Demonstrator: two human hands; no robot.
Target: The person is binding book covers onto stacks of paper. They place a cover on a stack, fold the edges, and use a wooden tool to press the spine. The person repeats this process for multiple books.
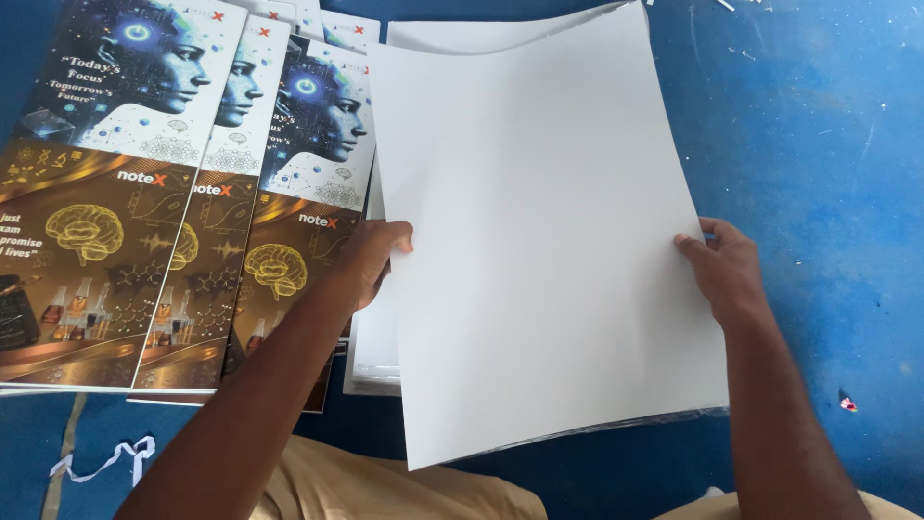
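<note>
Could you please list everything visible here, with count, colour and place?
Large blank sheet: one, white, held up at centre.
Stack of blank sheets: one, white, beneath it.
Glossy printed covers: at least three, blue, white and gold-brown, overlapped at left.
Floor: blue, scuffed.
Cloth strip: one, white, bottom left.
Paper scrap: one, small, red and white, lower right.
Left hand: grip on sheet's left edge.
Right hand: grip on sheet's right edge.

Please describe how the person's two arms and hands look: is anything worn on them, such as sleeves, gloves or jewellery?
Both forearms are bare, with no sleeves visible up to the bottom edge of the picture. The left hand and the right hand wear no gloves. No watch, bracelet or ring can be seen on the visible parts. Tan cloth covers the lap below the arms.
</note>
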